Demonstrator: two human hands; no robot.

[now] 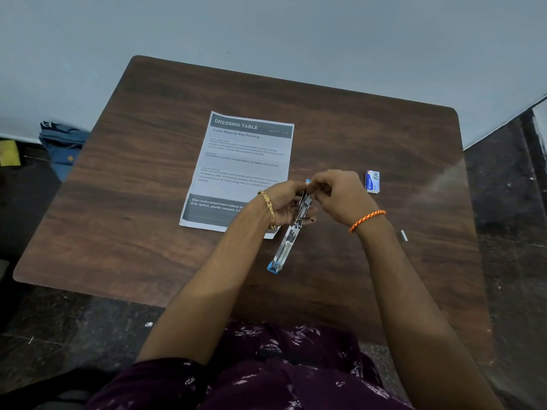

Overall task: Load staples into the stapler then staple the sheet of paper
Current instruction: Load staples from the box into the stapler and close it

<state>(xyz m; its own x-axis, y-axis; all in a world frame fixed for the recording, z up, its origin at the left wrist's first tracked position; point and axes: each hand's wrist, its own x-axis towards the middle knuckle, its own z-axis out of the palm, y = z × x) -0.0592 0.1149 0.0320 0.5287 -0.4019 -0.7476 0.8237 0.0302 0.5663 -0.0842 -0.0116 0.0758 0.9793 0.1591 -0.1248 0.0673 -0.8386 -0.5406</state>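
Note:
A stapler with clear and blue parts is swung open above the wooden table, its long arm pointing toward me. My left hand grips the stapler's upper part from the left. My right hand pinches at the stapler's top end with curled fingers; whether staples are between them is hidden. A printed sheet of paper headed "DRESSING TABLE" lies flat just left of and behind the hands. A small blue-and-white staple box rests on the table to the right.
A small white strip lies on the table at the right, near my right forearm. A blue bag sits on the floor beyond the table's left edge. A wall runs behind the table.

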